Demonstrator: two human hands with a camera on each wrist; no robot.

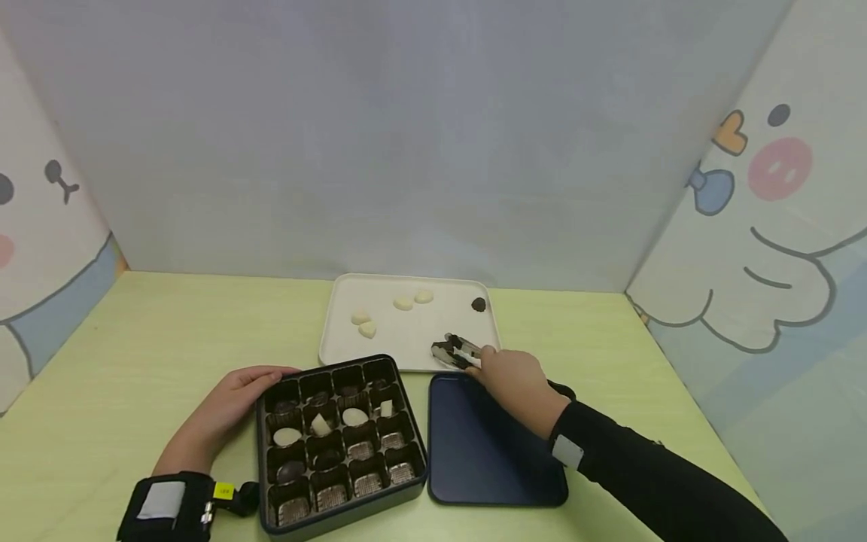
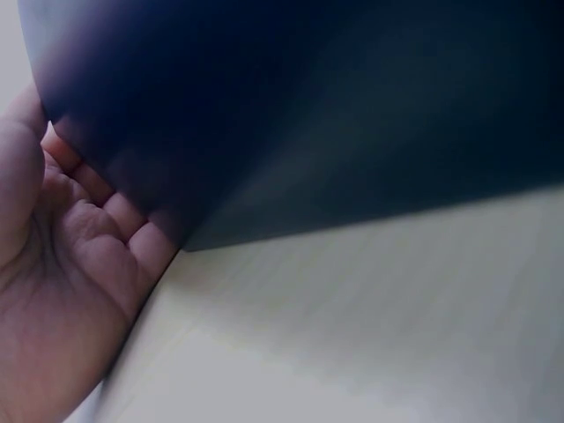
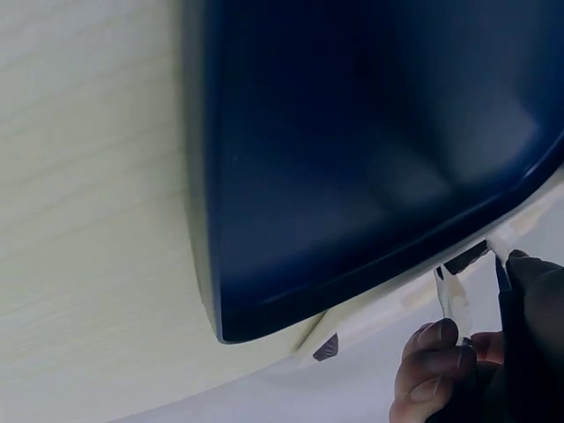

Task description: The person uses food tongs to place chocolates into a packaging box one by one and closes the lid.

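My left hand [image 1: 233, 403] grips the back left corner of a dark box [image 1: 345, 504] divided into small compartments. In the left wrist view, its fingers [image 2: 128, 216] lie against the box wall. White pieces [image 1: 287, 436] and dark pieces [image 1: 291, 472] sit in some compartments; those along the front show bare liner. My right hand [image 1: 518, 384] holds small tongs [image 1: 472, 351] over the front edge of a white tray [image 1: 406, 354]. Between the tong tips is a dark piece, apparently chocolate [image 3: 467, 257]. Another dark chocolate [image 1: 479, 304] lies at the tray's back right.
Several cream-white pieces [image 1: 403, 302] lie on the white tray's left and middle. A dark blue, shallow lid or tray [image 1: 494, 459] lies right of the box, under my right forearm. The pale table [image 1: 169, 331] meets a grey wall [image 1: 379, 150] behind.
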